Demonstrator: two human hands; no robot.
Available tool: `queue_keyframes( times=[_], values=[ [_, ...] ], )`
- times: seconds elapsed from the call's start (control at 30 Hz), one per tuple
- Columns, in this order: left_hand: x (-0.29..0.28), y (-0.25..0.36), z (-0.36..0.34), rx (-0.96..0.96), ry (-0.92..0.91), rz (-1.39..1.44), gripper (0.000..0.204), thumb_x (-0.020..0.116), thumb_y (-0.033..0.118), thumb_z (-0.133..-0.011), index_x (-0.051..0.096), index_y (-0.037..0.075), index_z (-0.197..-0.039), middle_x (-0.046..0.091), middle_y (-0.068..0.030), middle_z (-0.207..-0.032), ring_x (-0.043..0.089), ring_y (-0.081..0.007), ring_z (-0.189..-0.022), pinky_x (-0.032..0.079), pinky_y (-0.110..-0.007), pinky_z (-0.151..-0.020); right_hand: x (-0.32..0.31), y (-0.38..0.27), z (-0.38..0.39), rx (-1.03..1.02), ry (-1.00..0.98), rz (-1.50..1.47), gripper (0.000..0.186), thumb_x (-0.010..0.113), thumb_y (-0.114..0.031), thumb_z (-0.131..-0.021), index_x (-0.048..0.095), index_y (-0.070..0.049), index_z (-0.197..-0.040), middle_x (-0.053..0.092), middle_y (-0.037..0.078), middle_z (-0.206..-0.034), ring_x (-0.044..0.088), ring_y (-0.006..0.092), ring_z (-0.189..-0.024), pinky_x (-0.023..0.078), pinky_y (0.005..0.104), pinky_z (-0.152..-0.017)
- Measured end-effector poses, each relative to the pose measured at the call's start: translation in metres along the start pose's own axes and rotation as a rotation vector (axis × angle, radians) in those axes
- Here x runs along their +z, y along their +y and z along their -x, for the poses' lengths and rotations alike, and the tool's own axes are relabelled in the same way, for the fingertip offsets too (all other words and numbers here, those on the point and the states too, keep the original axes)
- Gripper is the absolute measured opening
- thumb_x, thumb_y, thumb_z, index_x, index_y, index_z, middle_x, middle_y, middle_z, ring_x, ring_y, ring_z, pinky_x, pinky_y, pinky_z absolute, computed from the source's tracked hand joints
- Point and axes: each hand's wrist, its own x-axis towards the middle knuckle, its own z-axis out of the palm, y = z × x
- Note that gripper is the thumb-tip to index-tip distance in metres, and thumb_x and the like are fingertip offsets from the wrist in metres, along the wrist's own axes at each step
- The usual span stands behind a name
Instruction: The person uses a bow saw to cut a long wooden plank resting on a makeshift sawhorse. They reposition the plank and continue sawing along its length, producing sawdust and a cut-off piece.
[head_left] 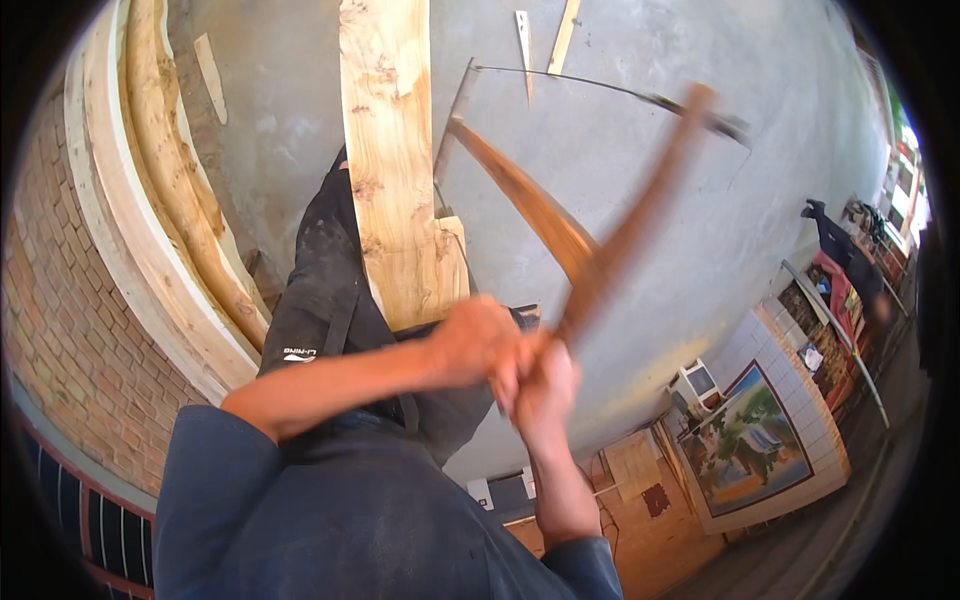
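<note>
A wooden frame saw (530, 205) stretches out to the right of a long pale plank (385, 130). Both hands are closed together at the near end of its upright, slightly smeared by motion. My left hand (472, 338) wraps round the grip, and my right hand (547, 385) clasps it just to the right. A dark tensioning wire (600, 83) spans the saw's outer side. The blade is mostly hidden beside the plank's right edge, where a narrow side piece (452, 245) shows. My dark-trousered leg (325, 270) is beside and partly under the plank.
Thick rough-edged boards (170, 190) lean at the left near a brick wall (85, 290). Thin wood offcuts (565, 35) lie on the grey floor (285, 100). At the right are a tiled panel with a painted landscape (750, 440) and another person (845, 250).
</note>
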Motion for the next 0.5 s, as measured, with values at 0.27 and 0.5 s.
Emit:
queue_keyframes(
  times=[0.27, 0.5],
  values=[
    [0.009, 0.033, -0.003, 0.011, -0.032, -0.086, 0.025, 0.071, 0.038, -0.082, 0.060, 0.017, -0.075, 0.061, -0.0044, -0.075, 0.061, -0.0269, -0.076, 0.044, -0.043, -0.070, -0.007, -0.021, 0.029, 0.022, -0.017, -0.093, 0.060, 0.049, -0.068, -0.104, 0.040, -0.014, -0.080, 0.037, 0.003, -0.053, 0.031, 0.0139, -0.037, 0.024, 0.0309, -0.034],
    [0.000, -0.059, 0.003, -0.170, -0.077, -0.049, 0.028, 0.076, 0.037, -0.069, 0.060, 0.015, -0.074, 0.064, -0.0050, -0.077, 0.065, -0.0331, -0.081, 0.048, -0.045, -0.076, 0.005, 0.036, -0.059, -0.071, 0.001, 0.003, 0.054, 0.046, -0.051, -0.111, 0.042, -0.008, -0.078, 0.046, 0.008, -0.055, 0.039, 0.0156, -0.041, 0.032, 0.0295, -0.039]
  ],
)
